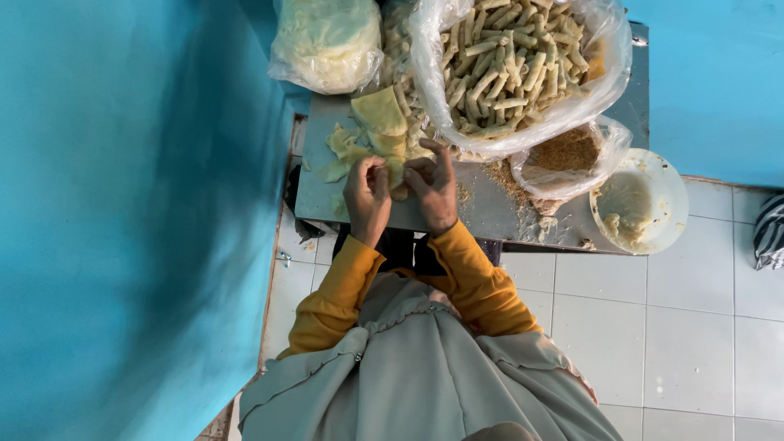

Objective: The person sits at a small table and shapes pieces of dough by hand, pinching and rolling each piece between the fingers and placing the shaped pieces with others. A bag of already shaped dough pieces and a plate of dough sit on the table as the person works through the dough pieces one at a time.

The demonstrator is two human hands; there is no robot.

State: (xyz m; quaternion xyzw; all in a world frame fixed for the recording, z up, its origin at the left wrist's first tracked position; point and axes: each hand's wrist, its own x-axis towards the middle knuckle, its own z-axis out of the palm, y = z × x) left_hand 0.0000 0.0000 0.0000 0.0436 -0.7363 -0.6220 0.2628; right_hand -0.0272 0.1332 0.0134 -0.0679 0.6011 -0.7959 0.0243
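Note:
My left hand point(367, 196) and my right hand point(433, 189) meet over the near edge of a metal table point(490, 214). Both pinch a small pale yellow dough wrapper point(398, 175) between their fingertips; it looks partly folded or rolled. Just beyond the hands lie a stack of flat yellow wrappers point(380, 110) and several torn wrapper scraps point(339, 151). Yellow sleeves cover both forearms.
A large clear bag of rolled pastry sticks point(514, 57) fills the far right of the table. Below it sits a small bag of brown crumbs point(572, 151), with a white bowl of pale paste point(641, 200) beside it. A bag of wrappers point(327, 41) stands far left. Blue wall point(122, 204) left, white tiled floor point(653, 327) right.

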